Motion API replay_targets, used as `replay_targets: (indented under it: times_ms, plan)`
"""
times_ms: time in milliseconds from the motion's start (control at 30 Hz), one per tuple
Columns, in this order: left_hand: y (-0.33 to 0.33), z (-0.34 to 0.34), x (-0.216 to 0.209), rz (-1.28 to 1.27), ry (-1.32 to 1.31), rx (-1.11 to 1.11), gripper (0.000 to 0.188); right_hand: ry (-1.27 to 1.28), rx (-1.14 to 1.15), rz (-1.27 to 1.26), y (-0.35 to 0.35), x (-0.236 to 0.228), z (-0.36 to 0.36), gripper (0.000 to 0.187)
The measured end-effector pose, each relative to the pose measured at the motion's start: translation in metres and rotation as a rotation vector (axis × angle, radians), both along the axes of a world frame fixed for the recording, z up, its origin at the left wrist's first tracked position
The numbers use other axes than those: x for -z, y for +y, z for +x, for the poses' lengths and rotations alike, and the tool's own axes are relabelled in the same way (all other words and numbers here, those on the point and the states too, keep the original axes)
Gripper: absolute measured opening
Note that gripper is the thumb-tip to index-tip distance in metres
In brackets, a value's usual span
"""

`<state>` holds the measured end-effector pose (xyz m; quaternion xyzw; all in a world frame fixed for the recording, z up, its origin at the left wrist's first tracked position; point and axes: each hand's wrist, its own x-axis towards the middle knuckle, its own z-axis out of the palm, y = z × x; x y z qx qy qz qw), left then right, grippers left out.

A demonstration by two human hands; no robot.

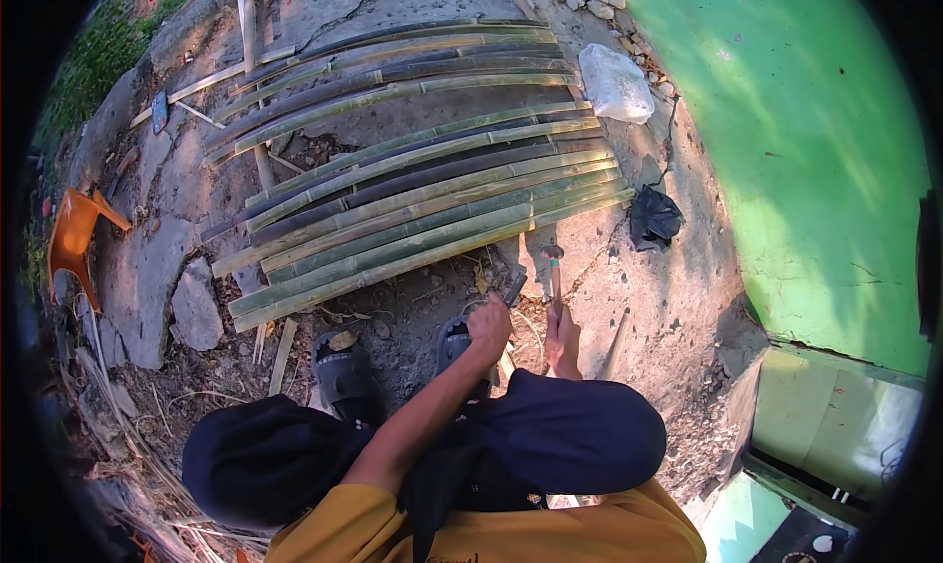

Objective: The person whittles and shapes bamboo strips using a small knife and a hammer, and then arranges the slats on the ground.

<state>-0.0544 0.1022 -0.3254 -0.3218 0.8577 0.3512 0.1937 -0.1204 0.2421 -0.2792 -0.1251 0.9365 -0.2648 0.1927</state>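
My left hand (489,327) is closed in a fist in front of my feet, around a dark, flat tool (516,288) whose exact kind I cannot make out. Just right of it, my right hand (563,339) grips the wooden handle of a hammer (556,280), its head pointing away from me. My right knee hides that forearm. Beyond both hands lie long split bamboo strips (393,258), side by side in a row, some green and some dark. The nearest strip ends a little past the hammer head.
A green wall (786,150) stands on the right. Near the strips' right ends are a white plastic-wrapped bundle (616,84) and a black plastic bag (655,218). An orange plastic chair (77,239), broken stone slabs (196,306) and a phone-like blue object (159,113) lie left.
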Motion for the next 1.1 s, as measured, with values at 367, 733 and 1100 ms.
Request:
replay_targets:
  times_ms: [367, 733, 1100]
  plan:
    - [0.003, -0.008, 0.01, -0.022, -0.039, -0.038, 0.016, -0.024, 0.11, -0.039, 0.001, 0.0, 0.0, 0.031]
    - [0.006, -0.007, 0.018, -0.055, -0.073, -0.032, 0.02, -0.013, -0.047, -0.047, -0.002, 0.014, 0.003, 0.029]
    - [0.015, -0.01, 0.027, -0.221, -0.087, -0.042, 0.013, 0.004, -0.039, -0.001, -0.006, 0.003, 0.001, 0.03]
